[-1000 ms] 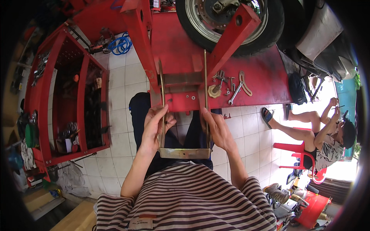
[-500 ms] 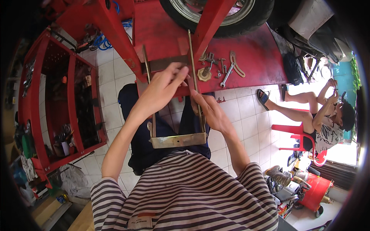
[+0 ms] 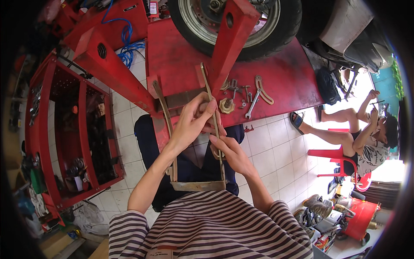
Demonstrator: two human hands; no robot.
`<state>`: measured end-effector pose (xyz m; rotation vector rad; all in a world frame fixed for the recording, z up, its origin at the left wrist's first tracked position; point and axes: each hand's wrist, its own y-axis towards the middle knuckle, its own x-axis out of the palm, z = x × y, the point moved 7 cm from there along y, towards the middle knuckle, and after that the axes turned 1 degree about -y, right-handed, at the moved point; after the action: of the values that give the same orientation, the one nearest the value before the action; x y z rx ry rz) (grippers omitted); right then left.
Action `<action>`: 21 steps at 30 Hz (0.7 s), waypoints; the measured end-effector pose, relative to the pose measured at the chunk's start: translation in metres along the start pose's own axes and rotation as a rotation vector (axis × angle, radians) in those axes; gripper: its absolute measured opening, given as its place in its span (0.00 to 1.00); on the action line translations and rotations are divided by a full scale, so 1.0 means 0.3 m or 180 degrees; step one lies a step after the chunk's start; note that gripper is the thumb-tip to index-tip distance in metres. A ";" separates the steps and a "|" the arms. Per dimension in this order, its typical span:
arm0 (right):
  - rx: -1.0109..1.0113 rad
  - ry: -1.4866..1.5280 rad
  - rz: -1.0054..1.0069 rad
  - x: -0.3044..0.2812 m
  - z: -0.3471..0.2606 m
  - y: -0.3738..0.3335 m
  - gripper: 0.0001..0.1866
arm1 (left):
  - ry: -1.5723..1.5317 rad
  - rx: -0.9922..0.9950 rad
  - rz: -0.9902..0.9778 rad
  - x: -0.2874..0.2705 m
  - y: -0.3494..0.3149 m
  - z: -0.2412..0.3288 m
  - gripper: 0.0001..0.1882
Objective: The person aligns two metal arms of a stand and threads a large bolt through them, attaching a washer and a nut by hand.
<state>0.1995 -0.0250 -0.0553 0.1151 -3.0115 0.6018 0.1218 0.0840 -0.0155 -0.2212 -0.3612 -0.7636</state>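
A U-shaped, brass-coloured metal bracket [image 3: 198, 186] lies in front of me, its crosspiece near my shirt and its two long arms pointing away over the red bench. My left hand [image 3: 196, 118] reaches across the opening and closes on the bracket's right arm; its fingertips are partly hidden behind it. Just nearer to me, my right hand [image 3: 233, 154] grips the same arm, thumb on top and fingers curled beneath. Beyond the hands, on the red bench [image 3: 284, 93], lie a wrench [image 3: 253, 104], a slotted curved plate [image 3: 264, 90], a yellowish round knob [image 3: 226, 105] and several small bolts.
Two red posts [image 3: 233, 39] rise from the bench beside a motorcycle wheel [image 3: 293, 26]. A red tool cart [image 3: 84, 125] stands at left, near a blue hose [image 3: 126, 54]. At right another person [image 3: 345, 134] sits on a red chair [image 3: 323, 154].
My left hand, blurred over the bracket's opening before, now closes on its right arm. Hands, bracket and bench all appear lower in the picture. The seated person's hands have moved apart.
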 end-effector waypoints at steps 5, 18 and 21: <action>-0.0151 -0.0158 0.0138 -0.048 -0.002 -0.047 0.20 | -0.0279 -0.0191 -0.0093 -0.001 0.006 -0.028 0.15; -0.2024 0.0272 0.1729 -0.291 -0.343 0.034 0.25 | 0.0097 -0.0399 0.0183 -0.027 -0.011 -0.075 0.16; -0.2250 0.1772 0.1292 -0.276 -0.352 0.138 0.25 | 0.0223 -0.0426 0.0106 -0.024 -0.015 -0.070 0.17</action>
<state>0.2837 0.0589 0.0196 -0.5986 -2.5028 -0.3869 0.1187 0.0786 -0.0373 -0.3246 -0.2396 -0.7614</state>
